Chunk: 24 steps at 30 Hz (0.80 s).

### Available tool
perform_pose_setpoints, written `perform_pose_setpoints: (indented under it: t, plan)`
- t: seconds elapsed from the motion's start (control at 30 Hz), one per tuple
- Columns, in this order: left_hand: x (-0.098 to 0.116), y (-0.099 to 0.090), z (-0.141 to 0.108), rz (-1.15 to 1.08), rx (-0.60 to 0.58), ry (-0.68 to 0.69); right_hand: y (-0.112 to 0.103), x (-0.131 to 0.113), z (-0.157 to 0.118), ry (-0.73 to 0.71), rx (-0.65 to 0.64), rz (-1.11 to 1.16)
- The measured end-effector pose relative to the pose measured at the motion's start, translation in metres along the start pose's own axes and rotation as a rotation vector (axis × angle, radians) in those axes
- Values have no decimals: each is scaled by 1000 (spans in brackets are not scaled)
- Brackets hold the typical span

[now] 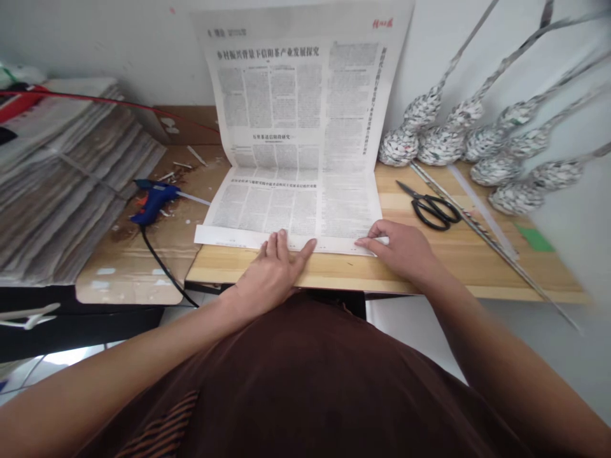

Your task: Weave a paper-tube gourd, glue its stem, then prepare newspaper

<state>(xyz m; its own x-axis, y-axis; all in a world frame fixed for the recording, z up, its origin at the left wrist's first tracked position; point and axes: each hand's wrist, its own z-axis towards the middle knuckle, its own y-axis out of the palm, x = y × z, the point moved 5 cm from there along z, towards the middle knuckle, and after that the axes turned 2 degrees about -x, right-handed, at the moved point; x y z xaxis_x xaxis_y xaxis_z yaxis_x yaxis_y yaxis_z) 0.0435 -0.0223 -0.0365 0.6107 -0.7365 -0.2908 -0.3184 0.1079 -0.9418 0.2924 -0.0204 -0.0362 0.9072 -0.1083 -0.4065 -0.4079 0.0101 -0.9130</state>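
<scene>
A newspaper sheet (272,197) lies on the wooden table, its far part bent up against the wall. Along its near edge runs a folded white strip (224,236). My left hand (274,270) rests on the middle of that strip, fingers stretched out and holding nothing. At the strip's right end, my right hand (401,249) pinches the paper between thumb and curled fingers. A small white end shows by these fingers. Black-handled scissors (432,210) lie just beyond the right hand, touching nothing of it.
On cardboard at the left sits a blue glue gun (157,200) with a black cord, beside a tied stack of newspapers (67,178). Several woven paper gourd shapes (439,143) stand at the back right. A long thin rod (496,251) sticks out past the table's front edge (506,294).
</scene>
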Motion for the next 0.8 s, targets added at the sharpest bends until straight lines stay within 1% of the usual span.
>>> perform_pose_setpoints:
  t: [0.13, 0.43, 0.57, 0.67, 0.8]
  plan:
    - [4, 1, 2, 22, 9, -24, 0, 0, 1, 0, -3, -3]
    - [2, 14, -14, -96, 149, 97, 0, 1, 4, -9, -10, 4]
    - [2, 16, -15, -97, 205, 107, 0, 1, 3, 3, -11, 11]
    - [3, 13, -13, -95, 199, 99, 0, 0, 3, 2, -11, 17]
    - [2, 7, -10, -78, 148, 89, -1, -1, 3, 1, -15, 16]
